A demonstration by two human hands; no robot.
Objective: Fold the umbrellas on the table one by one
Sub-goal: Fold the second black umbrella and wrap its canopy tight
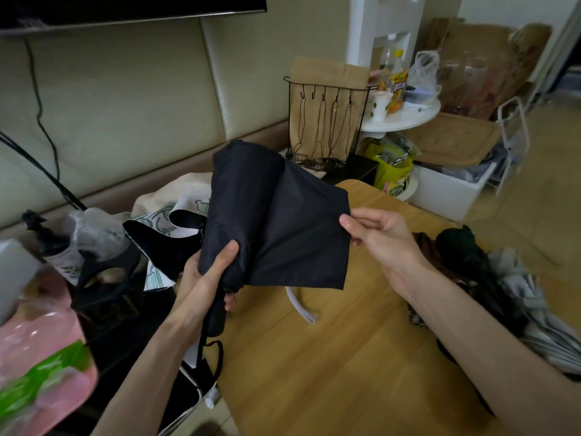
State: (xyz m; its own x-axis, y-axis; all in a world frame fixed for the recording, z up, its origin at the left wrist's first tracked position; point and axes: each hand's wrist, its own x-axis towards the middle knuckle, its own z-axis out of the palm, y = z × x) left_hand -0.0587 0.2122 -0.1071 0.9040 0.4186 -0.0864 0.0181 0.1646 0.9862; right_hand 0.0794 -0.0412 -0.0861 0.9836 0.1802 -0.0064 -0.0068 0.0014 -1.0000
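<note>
I hold a black collapsed umbrella [267,215] above the wooden table [330,372]. My left hand [204,278] grips its gathered canopy just above the handle, thumb across the cloth; the black handle and wrist strap hang below. My right hand [374,237] pinches the edge of one loose canopy panel and holds it stretched out to the right. A cream patterned umbrella with black lining [166,228] lies behind at the table's left. A heap of dark and grey-white umbrellas [490,284] lies at the right edge.
A white strap [301,306] lies on the table under the black canopy. Bags and a pink plastic bag [41,341] crowd the left. A wire hook rack [327,121], a white round stand with bottles and storage boxes stand behind the table.
</note>
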